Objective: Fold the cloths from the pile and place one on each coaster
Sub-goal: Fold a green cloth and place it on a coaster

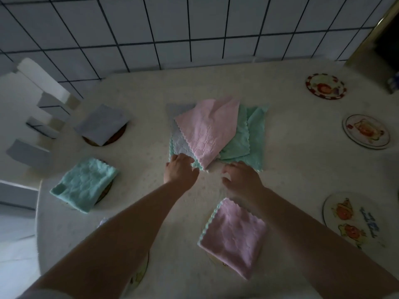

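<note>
Dim light blurs detail; the coasters under the three folded cloths barely show, and another coaster is mostly hidden by the left arm. The pale table meets a tiled wall. The pile, pink on green and grey, lies mid-table. The left hand rests on its near edge; the right hand lies beside it, fingers loosely spread, gripping nothing visible.

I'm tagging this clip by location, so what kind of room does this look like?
Probably a home kitchen or dining corner: a tiled wall with dark grout behind a table in a pale cloth, set with decorated coasters and small washcloths.
</note>
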